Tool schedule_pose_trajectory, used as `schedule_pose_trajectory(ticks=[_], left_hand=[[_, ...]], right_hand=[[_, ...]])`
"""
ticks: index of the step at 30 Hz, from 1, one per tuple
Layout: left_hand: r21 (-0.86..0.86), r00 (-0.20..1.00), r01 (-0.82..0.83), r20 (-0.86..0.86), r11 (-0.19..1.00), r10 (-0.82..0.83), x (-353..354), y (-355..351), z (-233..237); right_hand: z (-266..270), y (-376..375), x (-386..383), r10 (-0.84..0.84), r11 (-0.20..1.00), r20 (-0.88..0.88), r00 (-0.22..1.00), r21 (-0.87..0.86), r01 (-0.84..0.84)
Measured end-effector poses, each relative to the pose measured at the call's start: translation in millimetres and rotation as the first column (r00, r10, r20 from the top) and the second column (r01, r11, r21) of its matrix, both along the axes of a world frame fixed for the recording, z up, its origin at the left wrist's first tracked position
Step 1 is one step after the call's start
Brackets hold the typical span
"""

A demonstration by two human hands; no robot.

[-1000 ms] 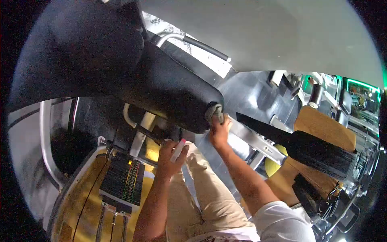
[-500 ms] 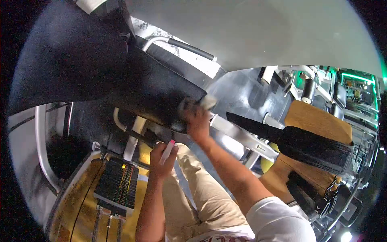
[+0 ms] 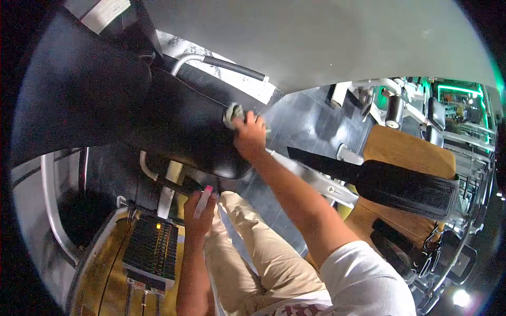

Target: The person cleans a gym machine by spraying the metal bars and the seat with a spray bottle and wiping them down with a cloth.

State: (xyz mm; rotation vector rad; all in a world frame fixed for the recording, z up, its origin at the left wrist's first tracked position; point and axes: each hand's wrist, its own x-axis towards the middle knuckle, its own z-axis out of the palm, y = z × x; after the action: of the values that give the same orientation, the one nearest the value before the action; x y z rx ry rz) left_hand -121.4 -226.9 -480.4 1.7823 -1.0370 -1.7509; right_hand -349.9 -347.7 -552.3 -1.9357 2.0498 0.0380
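Note:
A crumpled pale cloth point(image 3: 232, 114) is in my right hand point(image 3: 250, 140), the fingers closed over it. That hand is at the far right edge of a long black padded bench point(image 3: 179, 118), and the cloth touches the pad there. Lower down, my left hand point(image 3: 196, 217) is wrapped round a slim translucent bottle point(image 3: 202, 203) with a pink top. It is held upright in front of my beige trousers, apart from the bench. The palm side of the left hand is hidden.
A weight stack point(image 3: 150, 245) stands at the lower left beside a curved white frame tube point(image 3: 51, 200). Behind the bench is a handle with a black grip point(image 3: 234, 68). To the right, a black strap-like pad point(image 3: 406, 187) lies over a brown board point(image 3: 411, 152).
My right hand has moved up and slightly left with the cloth, along the end of the bench. The view has shifted a little; my left hand still holds the bottle.

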Motion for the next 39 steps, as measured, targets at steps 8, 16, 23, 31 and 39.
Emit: schedule_pose_trajectory(ticks=[8, 16, 23, 31, 39], left_hand=[[-0.005, 0.999, -0.039, -0.023, 0.999, 0.039, -6, -10, -2], [-0.047, 1.000, -0.020, -0.023, 0.999, 0.019, 10, -7, -6], [0.047, 0.982, -0.103, -0.156, 0.994, 0.109, 15, -5, 18], [0.056, 0.995, -0.037, -0.092, 0.998, 0.042, 48, 3, -1], [0.034, 0.971, -0.138, -0.190, 0.990, 0.142, 50, 0, 5]], right_hand=[[-18, 94, 16, 0.504, 0.864, 0.130, 0.854, -0.074, -0.498], [-10, 2, 17, -0.033, 0.990, 0.069, 0.997, -0.135, 0.042], [-31, 103, 3, 0.691, 0.694, 0.002, 0.723, -0.278, -0.664], [-32, -6, -2, -0.137, 0.966, -0.082, 0.987, -0.232, 0.114], [-17, 137, 11, 0.805, 0.593, 0.016, 0.593, -0.029, -0.805]])
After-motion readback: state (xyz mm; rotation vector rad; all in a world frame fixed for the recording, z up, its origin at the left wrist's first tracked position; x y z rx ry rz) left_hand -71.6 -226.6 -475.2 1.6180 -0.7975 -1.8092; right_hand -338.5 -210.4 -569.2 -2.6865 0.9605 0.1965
